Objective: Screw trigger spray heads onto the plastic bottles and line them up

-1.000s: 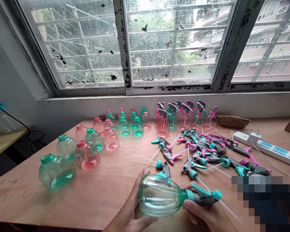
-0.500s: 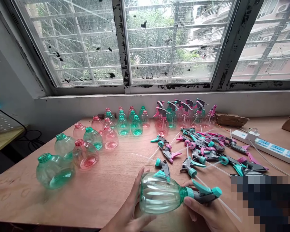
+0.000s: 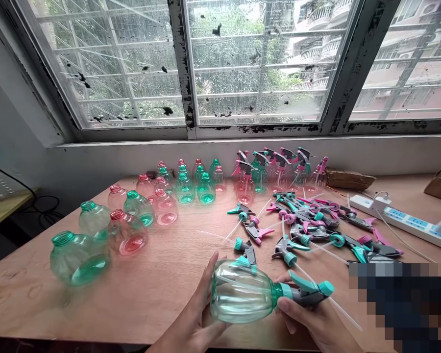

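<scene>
A clear green spray bottle [image 3: 238,296] lies on its side in the air near the table's front edge, its neck pointing right. My left hand [image 3: 194,306] is wrapped round its base end. A grey and teal trigger sprayer [image 3: 310,292] sits on the neck, and my right hand [image 3: 310,318] grips it at the teal collar, thumb in front and fingers behind. Just beyond the bottle lies a loose teal sprayer [image 3: 247,252]. Another teal sprayer [image 3: 285,250] rests a little to the right, its thin tube running behind my right hand.
Headless green and pink bottles [image 3: 163,208] stand at left. Bottles with sprayers fitted [image 3: 246,189] are grouped at the back. A heap of loose sprayers [image 3: 308,215] covers the right, near a white power strip [image 3: 404,218]. A pixelated patch hides the lower right corner.
The view has shifted slightly, so everything sits a little further left and up. Both hands keep hold of the bottle and sprayer, with no clear change in grip.
</scene>
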{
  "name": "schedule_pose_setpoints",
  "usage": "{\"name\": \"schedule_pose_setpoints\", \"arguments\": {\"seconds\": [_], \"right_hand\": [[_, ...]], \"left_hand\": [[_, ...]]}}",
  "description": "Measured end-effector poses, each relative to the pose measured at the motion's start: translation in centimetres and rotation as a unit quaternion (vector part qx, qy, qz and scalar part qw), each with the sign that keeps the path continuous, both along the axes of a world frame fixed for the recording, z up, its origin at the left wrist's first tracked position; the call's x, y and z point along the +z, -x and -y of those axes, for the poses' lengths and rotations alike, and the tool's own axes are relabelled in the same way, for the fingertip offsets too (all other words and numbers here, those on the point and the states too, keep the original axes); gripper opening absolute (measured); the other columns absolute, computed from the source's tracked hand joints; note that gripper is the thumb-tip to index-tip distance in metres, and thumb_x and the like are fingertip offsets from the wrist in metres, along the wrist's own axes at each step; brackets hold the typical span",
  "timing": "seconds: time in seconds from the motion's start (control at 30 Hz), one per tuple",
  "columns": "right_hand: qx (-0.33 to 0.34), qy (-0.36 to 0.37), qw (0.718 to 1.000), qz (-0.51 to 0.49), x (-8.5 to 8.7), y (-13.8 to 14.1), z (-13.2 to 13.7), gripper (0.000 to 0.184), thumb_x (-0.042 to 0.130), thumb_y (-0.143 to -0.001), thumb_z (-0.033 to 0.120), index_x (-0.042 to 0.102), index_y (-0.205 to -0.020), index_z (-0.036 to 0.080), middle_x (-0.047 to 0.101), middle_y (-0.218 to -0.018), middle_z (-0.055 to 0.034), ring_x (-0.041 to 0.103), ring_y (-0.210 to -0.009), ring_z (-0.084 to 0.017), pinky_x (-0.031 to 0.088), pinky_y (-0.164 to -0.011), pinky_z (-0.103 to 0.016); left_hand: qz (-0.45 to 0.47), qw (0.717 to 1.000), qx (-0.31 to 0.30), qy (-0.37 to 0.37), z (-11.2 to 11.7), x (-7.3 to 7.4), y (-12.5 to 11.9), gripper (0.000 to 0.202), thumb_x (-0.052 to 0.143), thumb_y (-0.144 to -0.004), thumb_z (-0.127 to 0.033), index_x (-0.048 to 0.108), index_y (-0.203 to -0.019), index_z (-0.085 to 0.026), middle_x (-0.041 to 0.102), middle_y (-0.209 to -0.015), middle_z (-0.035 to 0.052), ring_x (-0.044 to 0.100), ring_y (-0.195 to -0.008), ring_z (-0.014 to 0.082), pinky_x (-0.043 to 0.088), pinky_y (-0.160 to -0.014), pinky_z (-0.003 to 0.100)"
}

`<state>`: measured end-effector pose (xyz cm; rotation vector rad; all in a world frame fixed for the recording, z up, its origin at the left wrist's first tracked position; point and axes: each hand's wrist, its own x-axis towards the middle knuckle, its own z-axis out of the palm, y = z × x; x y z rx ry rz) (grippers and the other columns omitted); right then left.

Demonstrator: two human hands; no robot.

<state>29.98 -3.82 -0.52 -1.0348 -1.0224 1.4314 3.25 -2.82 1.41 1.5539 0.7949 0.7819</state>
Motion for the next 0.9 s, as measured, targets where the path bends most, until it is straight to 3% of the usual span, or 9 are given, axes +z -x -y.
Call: {"name": "schedule_pose_setpoints", "arguments": {"seconds": [0.1, 0.2, 0.4, 0.5, 0.6, 0.7, 0.83, 0.9], "right_hand": [[0.003, 0.005, 1.0, -0.012, -0.1, 0.0, 0.0, 0.047, 0.087, -0.071, 0.05, 0.066, -0.101, 0.019, 0.064, -0.056, 0.0052, 0.053, -0.048, -0.013, 0.041, -0.052, -0.027], [0.018, 0.011, 1.0, -0.013, -0.2, 0.0, 0.0, 0.048, 0.086, -0.071, 0.052, 0.065, -0.099, 0.018, 0.068, -0.057, 0.0033, 0.058, -0.047, -0.014, 0.045, -0.051, -0.027], [0.017, 0.01, 0.999, -0.031, -0.3, -0.1, -0.2, 0.041, 0.081, -0.078, 0.053, 0.064, -0.088, 0.017, 0.064, -0.048, 0.0054, 0.06, -0.039, -0.012, 0.041, -0.044, -0.022], [0.006, 0.007, 0.999, -0.031, -0.2, 0.0, -0.1, 0.043, 0.084, -0.074, 0.052, 0.066, -0.092, 0.017, 0.065, -0.048, 0.005, 0.058, -0.041, -0.012, 0.043, -0.045, -0.023], [0.002, 0.001, 1.0, -0.018, 0.1, 0.1, 0.0, 0.047, 0.086, -0.071, 0.053, 0.067, -0.095, 0.017, 0.069, -0.053, 0.0028, 0.058, -0.044, -0.013, 0.045, -0.048, -0.025], [0.014, 0.01, 1.0, -0.019, 0.1, 0.0, -0.1, 0.042, 0.081, -0.076, 0.055, 0.064, -0.086, 0.018, 0.068, -0.051, 0.0024, 0.058, -0.04, -0.013, 0.041, -0.044, -0.024], [0.022, 0.006, 1.0, -0.01, -0.1, 0.0, -0.3, 0.04, 0.077, -0.081, 0.055, 0.064, -0.078, 0.017, 0.067, -0.049, 0.0014, 0.057, -0.04, -0.011, 0.04, -0.043, -0.021], [0.013, -0.001, 1.0, -0.006, -0.1, 0.1, -0.3, 0.041, 0.079, -0.078, 0.055, 0.066, -0.084, 0.017, 0.067, -0.053, 0.0019, 0.056, -0.044, -0.011, 0.041, -0.046, -0.022]], "left_hand": [[0.006, 1.0, 0.009, 0.02, 0.1, 0.2, 0.1, 0.104, 0.072, -0.088, -0.045, -0.005, -0.158, -0.043, 0.014, -0.172, 0.0002, 0.015, -0.157, 0.0299, 0.007, -0.128, 0.05], [0.005, 0.998, 0.018, 0.059, 0.4, 0.1, 0.2, 0.1, 0.069, -0.089, -0.049, -0.001, -0.16, -0.036, 0.01, -0.173, 0.0017, 0.007, -0.158, 0.0308, 0.005, -0.128, 0.051], [-0.021, 0.999, 0.031, -0.011, 0.7, 0.1, 0.0, 0.087, 0.065, -0.092, -0.048, 0.006, -0.157, -0.049, 0.016, -0.172, -0.0047, 0.012, -0.158, 0.0284, -0.001, -0.129, 0.049], [0.015, 1.0, 0.019, 0.01, 0.7, 0.3, -0.1, 0.101, 0.072, -0.085, -0.053, 0.003, -0.158, -0.045, 0.011, -0.172, -0.003, 0.009, -0.158, 0.0301, 0.007, -0.129, 0.049], [0.042, 0.998, 0.016, 0.036, 0.6, 0.7, -0.1, 0.093, 0.067, -0.086, -0.059, 0.011, -0.159, -0.04, 0.011, -0.173, -0.0008, 0.01, -0.158, 0.0303, 0.014, -0.128, 0.047], [0.004, 1.0, 0.026, 0.012, 0.6, 1.2, -0.3, 0.086, 0.069, -0.089, -0.049, 0.017, -0.157, -0.044, 0.019, -0.171, -0.0036, 0.013, -0.158, 0.0286, 0.008, -0.129, 0.045], [-0.034, 0.998, 0.049, -0.036, 0.9, 1.0, -0.5, 0.069, 0.054, -0.099, -0.046, 0.015, -0.155, -0.052, 0.018, -0.171, -0.0103, 0.01, -0.158, 0.0245, 0.0, -0.129, 0.044], [-0.027, 0.998, 0.044, -0.024, 0.8, 0.4, -0.3, 0.082, 0.06, -0.095, -0.049, 0.006, -0.156, -0.05, 0.012, -0.172, -0.0092, 0.008, -0.158, 0.0259, -0.001, -0.129, 0.046]]}}
